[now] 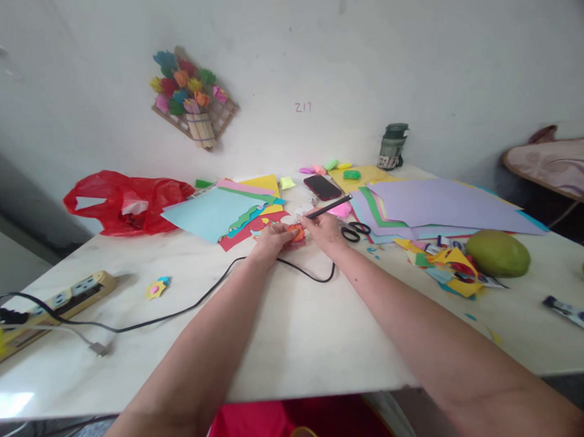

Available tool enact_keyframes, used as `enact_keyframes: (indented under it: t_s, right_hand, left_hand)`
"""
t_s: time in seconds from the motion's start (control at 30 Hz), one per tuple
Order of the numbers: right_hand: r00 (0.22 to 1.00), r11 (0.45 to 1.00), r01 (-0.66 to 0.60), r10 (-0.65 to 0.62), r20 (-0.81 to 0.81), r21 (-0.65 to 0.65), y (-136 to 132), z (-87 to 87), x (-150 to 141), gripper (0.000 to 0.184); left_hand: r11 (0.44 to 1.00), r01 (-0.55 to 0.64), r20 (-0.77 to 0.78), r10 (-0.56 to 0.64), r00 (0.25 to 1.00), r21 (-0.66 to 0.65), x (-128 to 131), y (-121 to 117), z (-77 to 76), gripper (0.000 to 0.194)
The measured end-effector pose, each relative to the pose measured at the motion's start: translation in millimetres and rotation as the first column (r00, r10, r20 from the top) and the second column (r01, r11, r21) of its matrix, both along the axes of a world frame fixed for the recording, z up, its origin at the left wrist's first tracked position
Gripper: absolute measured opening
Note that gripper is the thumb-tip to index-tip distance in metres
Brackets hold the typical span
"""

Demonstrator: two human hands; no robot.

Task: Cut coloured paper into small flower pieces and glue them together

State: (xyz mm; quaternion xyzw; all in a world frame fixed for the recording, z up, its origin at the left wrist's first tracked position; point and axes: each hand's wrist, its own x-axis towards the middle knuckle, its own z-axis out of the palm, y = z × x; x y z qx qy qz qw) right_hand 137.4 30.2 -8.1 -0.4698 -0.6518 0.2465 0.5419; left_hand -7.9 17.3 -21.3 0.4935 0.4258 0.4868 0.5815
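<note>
Both hands meet at the middle of the table. My left hand is closed, its fingers pinching a small orange piece whose material I cannot make out. In my right hand lies a slim black pen or pencil, slanting up to the right. The right fingertips are close to the orange piece; whether they touch it is unclear. Black-handled scissors rest just right of the right wrist. Cut coloured paper with wavy edges lies beyond the left hand. A pink lump sits behind the right hand.
Coloured sheets are stacked at right, near paper scraps and a green fruit. A phone and bottle stand farther back. A black cord runs from the power strip. A red bag is left.
</note>
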Motion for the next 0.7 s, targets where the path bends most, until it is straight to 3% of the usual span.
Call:
enact_keyframes:
  t_s: [0.7]
  right_hand:
    - [0.999,0.999,0.031,-0.032,0.043,0.032,1.5,-4.5,-0.6,0.015]
  left_hand:
    - [0.999,-0.012,-0.005,0.012,1.000,0.037,0.7,-0.1,-1.4,0.033]
